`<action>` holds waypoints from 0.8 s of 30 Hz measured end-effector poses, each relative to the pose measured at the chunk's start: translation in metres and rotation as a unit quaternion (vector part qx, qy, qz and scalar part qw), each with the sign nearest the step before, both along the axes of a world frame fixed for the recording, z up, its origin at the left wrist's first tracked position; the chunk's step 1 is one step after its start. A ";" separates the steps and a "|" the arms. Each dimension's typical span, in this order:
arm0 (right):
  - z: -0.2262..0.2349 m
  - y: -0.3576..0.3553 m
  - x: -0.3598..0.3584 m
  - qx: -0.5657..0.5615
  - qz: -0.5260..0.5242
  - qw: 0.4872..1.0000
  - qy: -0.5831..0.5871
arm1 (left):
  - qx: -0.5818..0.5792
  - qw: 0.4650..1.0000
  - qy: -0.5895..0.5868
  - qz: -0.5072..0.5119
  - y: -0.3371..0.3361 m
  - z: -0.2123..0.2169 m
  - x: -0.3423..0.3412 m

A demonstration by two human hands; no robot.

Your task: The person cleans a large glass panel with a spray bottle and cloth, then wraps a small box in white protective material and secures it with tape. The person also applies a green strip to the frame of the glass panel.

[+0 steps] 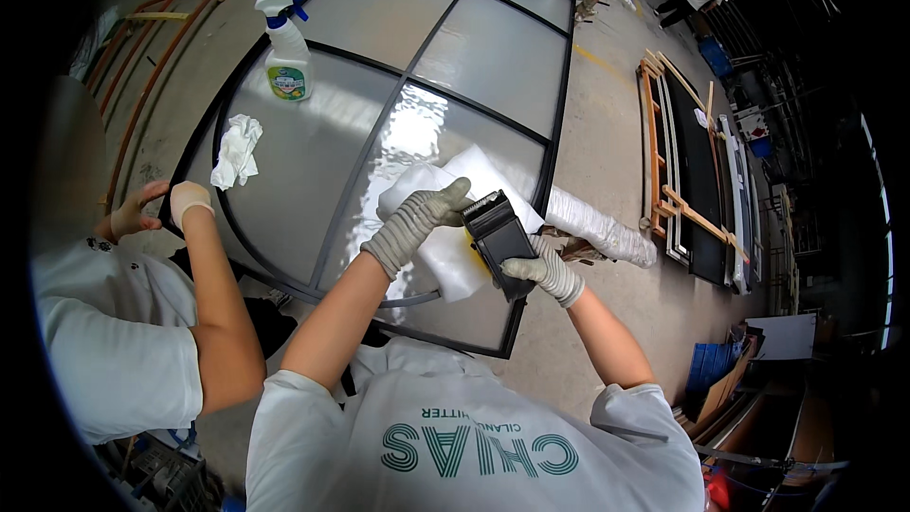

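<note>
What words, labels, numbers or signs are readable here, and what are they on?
Wearer's white shirt: large green lettering, clear, but not copied out here.
Spray bottle: green and yellow label; its fine print is too small to read.
Co-worker's shirt: small dark mark, too small to make out.

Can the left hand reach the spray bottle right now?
Probably, with a stretch: nothing stands on the glass panel between the left hand and the spray bottle. The crumpled tissue lies to one side, and the right hand holds the black box.
</note>
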State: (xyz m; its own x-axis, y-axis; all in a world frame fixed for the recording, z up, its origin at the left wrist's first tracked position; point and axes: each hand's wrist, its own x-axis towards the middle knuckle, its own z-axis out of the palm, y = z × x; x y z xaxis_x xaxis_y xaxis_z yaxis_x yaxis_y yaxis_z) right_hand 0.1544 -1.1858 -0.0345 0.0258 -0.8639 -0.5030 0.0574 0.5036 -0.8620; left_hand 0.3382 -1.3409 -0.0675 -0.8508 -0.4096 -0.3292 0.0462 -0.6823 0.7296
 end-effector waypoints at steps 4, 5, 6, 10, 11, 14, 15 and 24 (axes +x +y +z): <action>0.008 -0.003 0.008 0.007 0.021 0.999 0.030 | -0.341 0.924 -0.172 -0.029 0.008 0.045 0.007; 0.010 -0.004 0.008 0.006 0.029 0.999 0.025 | -0.347 0.925 -0.154 -0.002 0.011 0.042 0.009; 0.010 -0.004 0.006 -0.006 0.046 0.998 0.032 | -0.206 0.975 -0.081 0.007 0.009 0.029 0.009; 0.006 -0.009 0.001 -0.019 0.083 0.995 0.049 | 0.070 0.991 0.087 0.080 0.004 -0.029 0.006; 0.007 -0.012 0.000 -0.012 0.082 0.995 0.051 | 0.050 0.992 0.037 0.113 0.000 -0.034 -0.002; 0.010 -0.029 -0.014 0.054 0.051 0.996 -0.044 | -0.139 0.972 -0.057 0.179 -0.035 -0.054 -0.025; 0.010 -0.034 -0.014 0.029 0.043 0.998 -0.036 | -0.136 0.965 -0.115 0.191 -0.043 -0.063 -0.027; 0.028 -0.055 -0.032 0.118 0.005 0.984 -0.133 | -0.375 0.829 -0.403 0.098 -0.096 -0.095 -0.043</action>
State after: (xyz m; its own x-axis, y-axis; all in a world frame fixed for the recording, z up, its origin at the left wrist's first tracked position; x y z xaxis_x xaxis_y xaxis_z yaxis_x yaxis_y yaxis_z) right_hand 0.1221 -1.2407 -0.0067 0.1910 -0.7226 -0.6644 0.2594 0.6900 -0.6758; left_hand 0.2955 -1.4365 -0.1620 -0.3709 -0.8605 -0.3492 -0.6069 -0.0601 0.7925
